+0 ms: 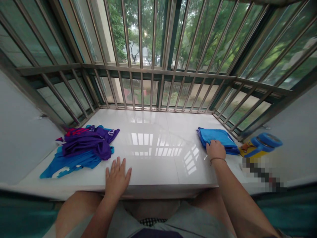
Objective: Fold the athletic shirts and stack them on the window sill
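Note:
My left hand (117,178) rests flat on the white windowsill (153,132), its fingers spread and nothing held. Just beyond it, at the left, lies a loose heap of purple (86,143) and blue (74,162) cloth pieces, crumpled over one another with some red and white print. At the right my right hand (216,150) is on the near left corner of a folded stack of blue cloth (218,137). Its fingers are curled down over that corner, and the fingertips are partly hidden. A thin band circles the right wrist.
A yellow container with a blue lid (264,143) stands to the right of the folded stack. Near it a blurred-out item (264,175) lies by the sill's right end. Metal window bars (158,71) enclose the sill's back and sides. My legs are at the front edge.

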Demonstrator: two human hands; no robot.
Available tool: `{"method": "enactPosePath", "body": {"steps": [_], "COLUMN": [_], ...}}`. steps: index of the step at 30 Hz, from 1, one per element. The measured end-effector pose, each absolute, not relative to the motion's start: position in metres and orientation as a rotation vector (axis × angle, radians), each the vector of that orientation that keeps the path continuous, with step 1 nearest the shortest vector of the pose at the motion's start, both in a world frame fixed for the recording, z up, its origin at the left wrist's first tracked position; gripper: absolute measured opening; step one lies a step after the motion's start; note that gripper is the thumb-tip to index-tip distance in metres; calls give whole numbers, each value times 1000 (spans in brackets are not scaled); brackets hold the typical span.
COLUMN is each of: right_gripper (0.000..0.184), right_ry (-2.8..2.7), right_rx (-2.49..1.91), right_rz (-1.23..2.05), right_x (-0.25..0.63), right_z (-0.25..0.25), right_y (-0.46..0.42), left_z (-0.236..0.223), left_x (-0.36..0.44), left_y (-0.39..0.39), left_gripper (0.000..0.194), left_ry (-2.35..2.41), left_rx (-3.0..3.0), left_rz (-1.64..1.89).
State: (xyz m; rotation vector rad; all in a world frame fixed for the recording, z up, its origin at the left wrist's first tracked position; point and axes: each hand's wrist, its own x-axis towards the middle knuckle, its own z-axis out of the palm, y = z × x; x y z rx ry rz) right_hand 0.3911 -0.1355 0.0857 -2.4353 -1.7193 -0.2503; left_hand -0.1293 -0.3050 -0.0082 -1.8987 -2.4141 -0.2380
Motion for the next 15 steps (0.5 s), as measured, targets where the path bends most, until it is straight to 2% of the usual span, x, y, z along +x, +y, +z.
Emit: {"method": "enactPosePath", "body": {"steps": [9, 12, 15], "right_gripper": [36, 32, 38], "right_ry": [-1600, -1534, -1549], "right_rx": [-2396, -2092, -1637], "right_rz": [-140, -7, 335], "right_x": [405, 384, 332], "right_z": [118, 134, 150], "right_y": [-147, -169, -212], "left_z": [-12, -4, 14], "left_x": [-135, -134, -113], "left_y": [-302, -300, -308], "left_gripper": [64, 59, 45], "left_ry": [-2417, -2490, -2536], "left_rx": [-1892, -1933, -2269], "left_rz": [-235, -327, -620]}}
